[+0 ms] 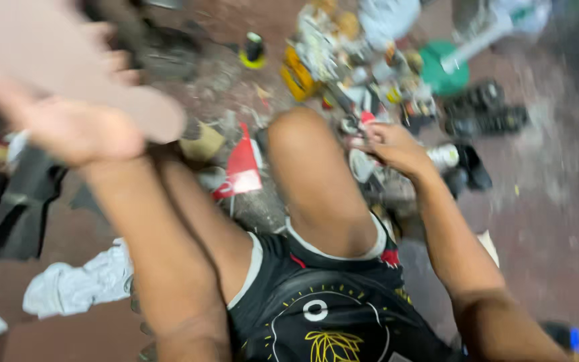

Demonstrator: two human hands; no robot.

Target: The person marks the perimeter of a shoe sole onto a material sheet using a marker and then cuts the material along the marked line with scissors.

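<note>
1. The left hand is raised, gripping a flat tan sole-shaped piece, seemingly for inspection.
2. The right hand reaches into floor clutter; whether it grips anything cannot be told.
3. A red scrap lies beside the knee.

The person wears black shorts with white trim at the leg hems and a touch of red at the side. A white ring and a yellow emblem, perhaps a leaf through the blur, mark the front. Both arms are bare, sleeveless.

Tan flat board, blurred, apparently tilted, upper left
</note>
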